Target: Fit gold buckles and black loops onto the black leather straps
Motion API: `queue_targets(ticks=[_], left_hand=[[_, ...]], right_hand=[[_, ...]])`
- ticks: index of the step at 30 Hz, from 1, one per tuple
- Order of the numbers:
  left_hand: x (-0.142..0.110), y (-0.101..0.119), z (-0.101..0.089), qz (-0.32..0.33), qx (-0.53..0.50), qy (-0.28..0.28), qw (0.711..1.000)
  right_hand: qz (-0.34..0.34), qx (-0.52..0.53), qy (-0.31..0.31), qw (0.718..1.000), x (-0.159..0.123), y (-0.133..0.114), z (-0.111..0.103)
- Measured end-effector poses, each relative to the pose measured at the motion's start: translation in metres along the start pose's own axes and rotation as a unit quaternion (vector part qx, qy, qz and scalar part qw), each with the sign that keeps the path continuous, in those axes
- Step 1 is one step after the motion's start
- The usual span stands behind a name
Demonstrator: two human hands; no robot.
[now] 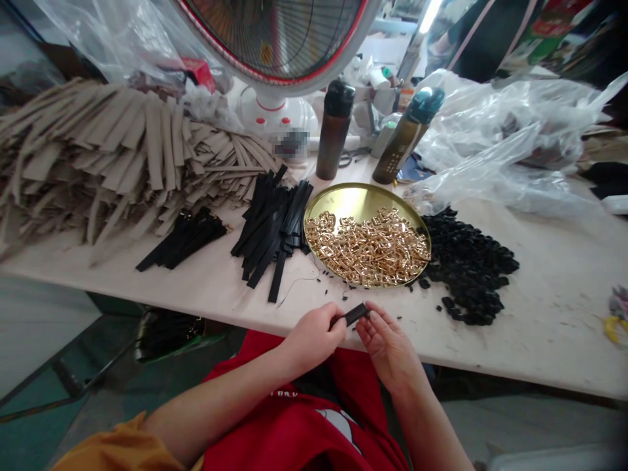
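Note:
Between my hands, at the table's front edge, is a black strap [355,314]. My left hand [321,332] is closed round one end of it. With thumb and finger, my right hand [385,340] pinches the other end, its remaining fingers loosely curled. Just beyond them stands a round gold tray [357,196] holding a heap of small gold buckles [373,252]. A bundle of loose black straps [269,229] lies left of the tray. To its right is a pile of small black pieces [471,268], their exact kind unclear.
A smaller bunch of black straps [185,239] and a large heap of beige strips [98,144] spread over the left. Behind the tray stand a fan [275,104], a dark bottle [335,131] and a tilted bottle [405,140]. Clear plastic bags [510,137] cover the back right.

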State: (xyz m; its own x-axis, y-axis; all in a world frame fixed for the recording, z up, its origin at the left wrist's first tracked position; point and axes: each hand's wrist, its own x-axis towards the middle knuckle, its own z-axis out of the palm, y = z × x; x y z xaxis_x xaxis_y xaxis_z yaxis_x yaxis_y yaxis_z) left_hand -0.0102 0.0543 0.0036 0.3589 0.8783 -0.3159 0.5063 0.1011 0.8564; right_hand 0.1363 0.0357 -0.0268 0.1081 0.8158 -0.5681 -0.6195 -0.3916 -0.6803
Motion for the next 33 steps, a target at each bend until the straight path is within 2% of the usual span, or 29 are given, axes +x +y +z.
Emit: queue_targets(ticks=[7, 10, 14, 20, 22, 24, 25, 26, 28, 30, 31, 33], left_hand=[[0.004, -0.005, 0.006, 0.004, 0.033, 0.009, 0.999], [0.003, -0.004, 0.007, 0.005, 0.057, 0.007, 0.998], [0.000, 0.002, 0.007, -0.005, 0.064, -0.030, 0.997], [-0.005, 0.003, 0.007, 0.005, 0.065, -0.039, 0.997], [-0.007, 0.001, 0.007, 0.005, 0.077, -0.038, 0.996], [-0.009, 0.000, 0.007, 0.004, 0.092, -0.046, 0.995], [-0.010, -0.001, 0.008, 0.002, 0.098, -0.049, 0.994], [-0.010, -0.001, 0.008, 0.001, 0.104, -0.052, 0.993], [-0.010, 0.000, 0.008, 0.000, 0.108, -0.051, 0.993], [-0.010, 0.001, 0.008, -0.001, 0.106, -0.047, 0.993], [-0.009, 0.001, 0.008, 0.000, 0.103, -0.046, 0.994], [-0.009, -0.001, 0.007, -0.002, 0.097, -0.044, 0.994]], right_hand=[[0.024, 0.051, -0.006, 0.998, 0.000, 0.006, -0.005], [-0.004, 0.036, -0.014, 0.999, 0.000, 0.007, -0.008], [-0.053, 0.008, -0.002, 0.999, 0.001, 0.008, -0.011], [0.038, 0.003, -0.049, 0.998, -0.003, 0.015, -0.017], [0.015, -0.037, -0.041, 0.998, -0.003, 0.017, -0.021], [-0.047, -0.125, -0.032, 0.991, 0.001, 0.014, -0.027], [-0.091, -0.191, -0.023, 0.977, 0.005, 0.011, -0.031], [-0.146, -0.278, -0.009, 0.949, 0.009, 0.006, -0.035], [-0.252, -0.461, 0.029, 0.851, 0.020, -0.006, -0.046], [-0.319, -0.581, 0.066, 0.746, 0.032, -0.018, -0.056], [-0.336, -0.610, 0.077, 0.714, 0.037, -0.024, -0.061], [-0.350, -0.627, 0.096, 0.690, 0.045, -0.034, -0.070]])
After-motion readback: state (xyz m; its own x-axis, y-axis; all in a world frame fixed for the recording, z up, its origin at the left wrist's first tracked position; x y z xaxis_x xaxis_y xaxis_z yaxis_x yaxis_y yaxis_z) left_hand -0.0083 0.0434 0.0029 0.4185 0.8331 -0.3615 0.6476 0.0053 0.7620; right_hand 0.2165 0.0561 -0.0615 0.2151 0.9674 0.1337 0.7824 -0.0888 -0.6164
